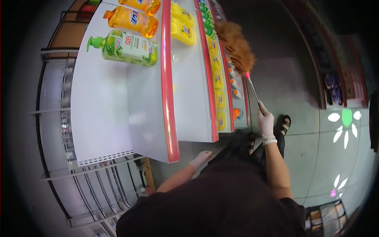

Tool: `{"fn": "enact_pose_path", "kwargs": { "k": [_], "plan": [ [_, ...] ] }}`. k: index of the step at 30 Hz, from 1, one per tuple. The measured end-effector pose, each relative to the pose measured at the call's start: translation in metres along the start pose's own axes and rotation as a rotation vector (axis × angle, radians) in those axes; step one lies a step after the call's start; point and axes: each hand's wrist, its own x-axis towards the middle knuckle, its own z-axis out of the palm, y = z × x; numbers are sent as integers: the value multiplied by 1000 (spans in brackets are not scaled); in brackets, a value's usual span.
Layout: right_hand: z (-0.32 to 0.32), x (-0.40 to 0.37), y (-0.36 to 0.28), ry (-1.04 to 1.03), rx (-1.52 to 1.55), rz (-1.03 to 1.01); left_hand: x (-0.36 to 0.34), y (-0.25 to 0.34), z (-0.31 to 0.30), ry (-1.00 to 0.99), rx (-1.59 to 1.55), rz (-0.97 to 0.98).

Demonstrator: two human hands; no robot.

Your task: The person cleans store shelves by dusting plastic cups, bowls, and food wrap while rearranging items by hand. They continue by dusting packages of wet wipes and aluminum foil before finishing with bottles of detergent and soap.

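Note:
My right hand (266,123), in a pale glove, is wrapped round the thin handle of a brown feather duster (238,45). The handle shows a pink collar below the feathers. The duster's fluffy head brushes along the lower shelf fronts, close to orange-capped bottles (236,83). My left hand (201,158), also gloved, hangs beside the shelf end with nothing visible in it; its fingers stretch loosely forward. Yellow bottles (220,99) line a lower shelf near the duster.
The white stepped shelf unit (148,106) has red front edges. A green pump bottle (128,47) and orange bottles (132,21) stand on its top level. A wire rack (100,189) is at the left. Tiled floor (300,158) with flower-shaped light patches lies right, beyond it another shelf (335,83).

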Motion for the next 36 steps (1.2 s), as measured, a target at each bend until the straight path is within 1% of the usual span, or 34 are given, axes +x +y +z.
{"fn": "enact_pose_path", "kwargs": {
  "k": [1,2,3,5,7,8,9,11,12,15,16,17,18,19,20,21,22,23,25,27,29,31,32,33,35,36],
  "plan": [
    [-12,6,3,19,79,10,-5,-7,4,31,-15,-36],
    [-16,17,17,-52,150,-38,-8,-10,14,60,-29,-72],
    [-22,26,10,-162,55,7,-7,-6,26,15,-21,-149],
    [-19,49,-6,-286,-125,-177,-7,9,46,-82,7,-295],
    [-7,81,-44,-541,-243,-4,-5,41,72,-87,55,-250],
    [14,95,-41,-480,-104,-93,-4,61,85,-85,74,-228],
    [40,107,-30,-427,40,-174,-4,83,98,-37,47,-167],
    [75,132,-27,-570,141,51,-15,136,119,59,10,-63],
    [83,143,-30,-636,185,168,-19,161,127,70,-72,-154],
    [26,152,-65,-771,284,321,3,167,140,74,-88,-56],
    [8,156,-54,-823,332,340,10,171,143,25,-102,-62],
    [-25,161,-50,-896,378,333,18,176,140,-24,-114,-63],
    [-66,166,-52,-897,344,307,26,183,136,-75,-124,-60],
    [-114,174,-67,-891,214,256,30,193,131,-37,-121,-36],
    [-155,180,-60,-835,157,366,30,209,126,0,-120,-8],
    [-189,191,-28,-805,181,375,38,225,123,39,-123,30],
    [-209,195,-16,-629,206,431,82,195,132,93,-404,21],
    [-225,199,-10,-443,239,477,95,210,127,171,-493,46],
    [-211,220,-7,-257,242,509,124,267,85,316,-653,138],
    [-180,256,-21,-311,40,390,153,322,41,498,-635,220],
    [-138,278,-63,-442,137,231,145,406,-9,772,-531,153],
    [-115,314,-66,-435,87,187,157,468,-52,973,-743,368],
    [-103,331,-67,-436,64,162,174,483,-72,1024,-830,498],
    [-94,347,-71,-366,81,150,189,496,-90,1071,-915,632],
    [-89,373,-78,-226,103,135,193,527,-122,1081,-1057,693],
    [-87,386,-87,-238,99,73,190,534,-129,1086,-1123,719]
  ]
}}
